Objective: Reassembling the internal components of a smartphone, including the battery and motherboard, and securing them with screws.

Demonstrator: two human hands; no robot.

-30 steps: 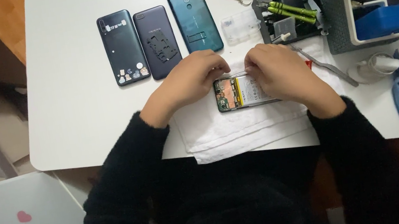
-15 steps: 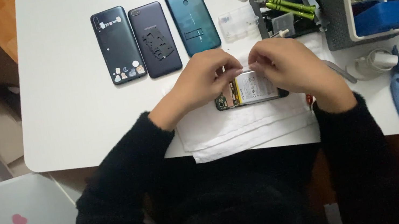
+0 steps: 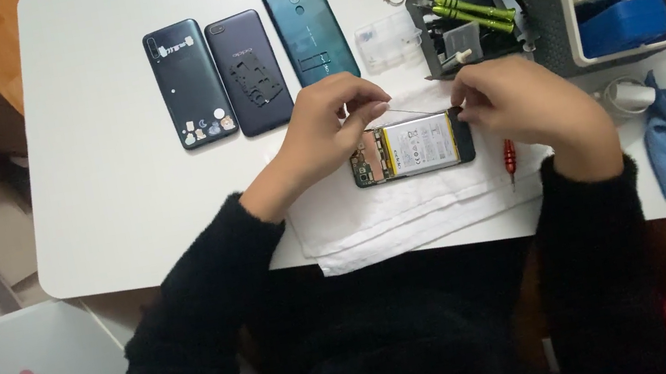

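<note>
Opened phone [image 3: 411, 148] on white towel [image 3: 410, 210], both hands' pinched fingertips at its top edge.

Person seen from above, wearing a black long-sleeved garment of soft, slightly fuzzy knit that covers torso and both arms. Each sleeve ends in a loose cuff at the wrist, leaving the left hand [image 3: 328, 120] and right hand [image 3: 525, 104] bare. No rings, watch, gloves or printed markings are visible on garment or hands.
</note>
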